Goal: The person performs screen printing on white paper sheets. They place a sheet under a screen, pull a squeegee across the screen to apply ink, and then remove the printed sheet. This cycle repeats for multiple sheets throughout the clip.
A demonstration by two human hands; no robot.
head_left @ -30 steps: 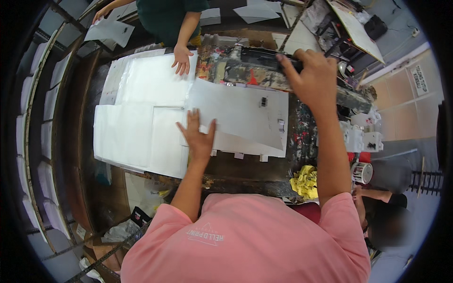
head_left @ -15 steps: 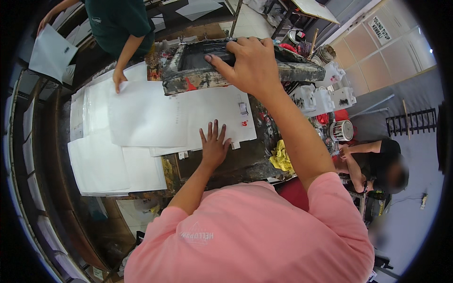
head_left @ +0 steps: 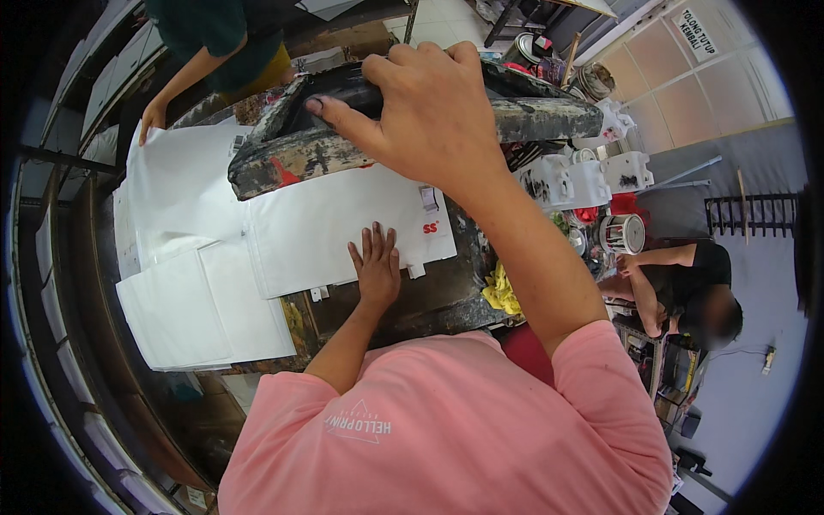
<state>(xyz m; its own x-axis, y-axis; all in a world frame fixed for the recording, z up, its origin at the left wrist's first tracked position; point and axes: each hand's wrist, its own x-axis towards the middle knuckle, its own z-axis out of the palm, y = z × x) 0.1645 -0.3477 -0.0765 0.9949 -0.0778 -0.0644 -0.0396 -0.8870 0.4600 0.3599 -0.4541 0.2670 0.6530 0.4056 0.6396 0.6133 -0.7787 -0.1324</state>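
My right hand [head_left: 433, 116] grips the near rail of an ink-stained wooden screen-printing frame [head_left: 292, 160], which is tilted up above the table. The fingers curl over the rail, and the thumb lies along its inner side. Below it lies a white sheet [head_left: 322, 227] with a small dark print and red lettering near its right end. My left hand [head_left: 376, 270] rests flat on the near edge of this sheet, fingers stretched out. A co-worker's hand [head_left: 153, 118] at the upper left holds the edge of another white sheet [head_left: 184, 184].
More white sheets [head_left: 176, 313] lie at the table's left. A yellow cloth [head_left: 500, 290], ink-smeared white containers [head_left: 589, 184] and a paint can [head_left: 621, 233] stand to the right. Racks [head_left: 94, 343] line the left side. Another person [head_left: 687, 287] sits at the far right.
The screen frame has risen and shifted left with my right hand. The co-worker's hand has drawn a white sheet leftward, off the sheet under my left hand. My left hand stays nearly in place.
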